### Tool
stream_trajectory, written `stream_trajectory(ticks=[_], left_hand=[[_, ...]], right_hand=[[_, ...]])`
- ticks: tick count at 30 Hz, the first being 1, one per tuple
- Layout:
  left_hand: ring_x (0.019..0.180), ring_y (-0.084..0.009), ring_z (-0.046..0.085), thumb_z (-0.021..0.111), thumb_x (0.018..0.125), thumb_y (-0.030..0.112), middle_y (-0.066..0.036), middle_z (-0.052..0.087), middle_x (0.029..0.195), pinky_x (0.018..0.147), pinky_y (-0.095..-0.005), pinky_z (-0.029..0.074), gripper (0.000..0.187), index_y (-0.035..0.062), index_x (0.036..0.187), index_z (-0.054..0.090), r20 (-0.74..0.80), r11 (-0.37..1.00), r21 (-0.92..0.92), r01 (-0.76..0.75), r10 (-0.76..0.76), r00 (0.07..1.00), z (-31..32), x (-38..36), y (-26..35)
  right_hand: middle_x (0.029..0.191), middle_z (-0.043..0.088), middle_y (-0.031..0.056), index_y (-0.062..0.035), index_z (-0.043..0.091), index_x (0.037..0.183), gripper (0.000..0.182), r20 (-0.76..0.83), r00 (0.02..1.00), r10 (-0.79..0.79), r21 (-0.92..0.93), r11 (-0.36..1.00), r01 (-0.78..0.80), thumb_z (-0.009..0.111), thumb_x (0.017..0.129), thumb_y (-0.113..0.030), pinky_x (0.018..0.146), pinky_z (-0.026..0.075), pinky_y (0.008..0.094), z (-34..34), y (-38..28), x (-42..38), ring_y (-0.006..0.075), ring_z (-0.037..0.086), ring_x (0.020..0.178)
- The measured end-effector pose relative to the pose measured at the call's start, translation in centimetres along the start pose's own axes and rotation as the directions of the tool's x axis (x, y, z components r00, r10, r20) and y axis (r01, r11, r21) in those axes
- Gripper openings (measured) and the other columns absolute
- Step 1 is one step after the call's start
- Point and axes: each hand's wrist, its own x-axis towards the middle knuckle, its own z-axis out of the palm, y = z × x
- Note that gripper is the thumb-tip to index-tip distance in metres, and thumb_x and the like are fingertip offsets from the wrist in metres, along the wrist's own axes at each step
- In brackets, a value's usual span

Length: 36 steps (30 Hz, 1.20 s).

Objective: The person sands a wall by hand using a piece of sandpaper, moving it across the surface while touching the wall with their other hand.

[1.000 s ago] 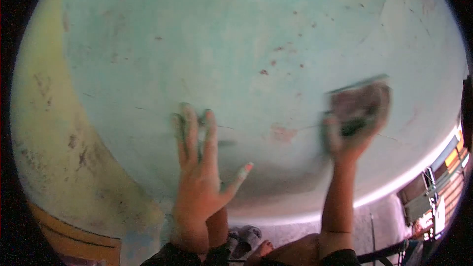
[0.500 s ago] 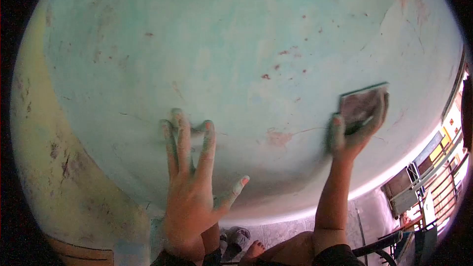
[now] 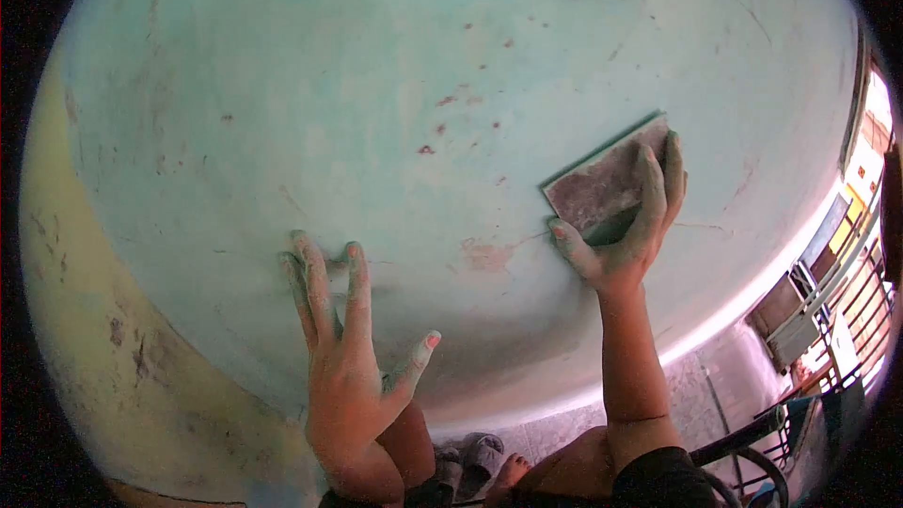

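Sandpaper sheet (image 3: 602,190) is sliding up and left across the green wall (image 3: 395,66) since a second ago, right hand (image 3: 628,226) fingers pinching it; at eight o'clock, left hand (image 3: 343,357) is bracing flat, fingers spread

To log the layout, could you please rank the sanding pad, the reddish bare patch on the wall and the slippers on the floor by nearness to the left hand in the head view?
From the left hand:
1. Reddish bare patch, up to its right on the wall.
2. Slippers, below right on the floor.
3. Sanding pad, far right, held in the right hand.
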Motion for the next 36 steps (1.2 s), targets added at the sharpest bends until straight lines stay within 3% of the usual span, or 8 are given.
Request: stream_trajectory(ticks=[2,4,10,12,18,24,27,36], left_hand=[[0.144,-0.0536,0.009,0.071,0.081,0.045,-0.031,0.007,0.158,0.113,-0.0618,0.018,0.094,0.0050,0.153,0.026,-0.002,1.000,0.004,0.003,-0.003,1.000,0.0,0.0,0.0],[0.144,-0.0519,0.010,0.071,0.081,0.046,-0.030,0.008,0.158,0.114,-0.0612,0.018,0.094,0.0064,0.153,0.026,-0.007,1.000,0.000,0.007,-0.007,1.000,0.1,0.0,0.1],[0.146,-0.0496,0.009,0.071,0.081,0.049,-0.025,0.008,0.160,0.114,-0.0590,0.019,0.093,0.0096,0.154,0.027,-0.041,1.000,-0.009,0.013,-0.014,0.999,0.7,-0.1,-0.4],[0.146,-0.0483,0.010,0.071,0.081,0.048,-0.025,0.008,0.160,0.115,-0.0585,0.020,0.093,0.0098,0.154,0.028,-0.059,0.999,-0.027,0.035,-0.037,0.998,0.8,0.1,-0.3],[0.146,-0.0466,0.011,0.071,0.082,0.047,-0.023,0.009,0.160,0.114,-0.0585,0.021,0.092,0.0100,0.154,0.026,-0.126,0.997,-0.071,-0.003,-0.006,0.992,1.5,0.1,-0.7],[0.147,-0.0454,0.009,0.072,0.082,0.045,-0.023,0.009,0.161,0.116,-0.0566,0.020,0.093,0.0097,0.153,0.025,-0.127,0.996,-0.084,0.005,-0.015,0.992,1.7,0.1,-0.4],[0.147,-0.0447,0.008,0.072,0.082,0.044,-0.023,0.008,0.161,0.116,-0.0569,0.019,0.093,0.0095,0.154,0.025,-0.122,0.997,-0.074,0.024,-0.033,0.992,1.7,-0.1,-0.4],[0.147,-0.0457,0.009,0.073,0.081,0.045,-0.023,0.008,0.161,0.115,-0.0581,0.020,0.093,0.0086,0.153,0.025,-0.155,0.999,-0.040,-0.022,0.016,0.988,2.1,-0.1,-0.8]], right_hand=[[0.147,0.035,0.0320,-0.0069,0.044,0.141,0.099,-0.016,1.000,0.011,-0.015,1.000,-0.011,0.082,0.063,-0.057,0.110,0.024,0.0605,0.0,0.0,-0.1,0.0461,0.037,0.135],[0.146,0.036,0.0318,0.0000,0.040,0.141,0.099,0.059,0.998,0.001,-0.056,0.998,0.002,0.080,0.068,-0.054,0.111,0.027,0.0561,-0.4,-0.2,0.0,0.0451,0.035,0.136],[0.147,0.036,0.0308,-0.0047,0.041,0.142,0.103,0.034,0.999,0.027,-0.054,0.998,-0.025,0.081,0.063,-0.056,0.110,0.022,0.0615,-0.1,-0.3,-0.1,0.0439,0.035,0.137],[0.150,0.032,0.0291,-0.0134,0.042,0.143,0.104,0.032,0.998,0.055,-0.011,0.998,-0.054,0.086,0.059,-0.056,0.110,0.021,0.0634,0.1,-0.3,-0.2,0.0454,0.035,0.135],[0.149,0.032,0.0288,-0.0135,0.043,0.143,0.103,-0.007,0.998,0.059,0.011,0.998,-0.059,0.083,0.060,-0.060,0.112,0.019,0.0611,0.7,-0.4,-0.5,0.0438,0.035,0.136],[0.152,0.031,0.0241,-0.0171,0.047,0.141,0.098,0.070,0.992,0.108,-0.023,0.994,-0.107,0.083,0.061,-0.061,0.113,0.018,0.0620,0.2,-0.6,-0.4,0.0434,0.034,0.137],[0.152,0.030,0.0270,-0.0113,0.048,0.140,0.101,0.079,0.993,0.089,-0.044,0.995,-0.086,0.083,0.059,-0.059,0.113,0.019,0.0607,0.0,-0.7,-0.3,0.0436,0.034,0.137],[0.152,0.031,0.0266,-0.0120,0.049,0.139,0.100,0.063,0.995,0.078,-0.045,0.996,-0.075,0.083,0.058,-0.060,0.112,0.020,0.0608,0.1,-0.7,-0.3,0.0433,0.034,0.137]])
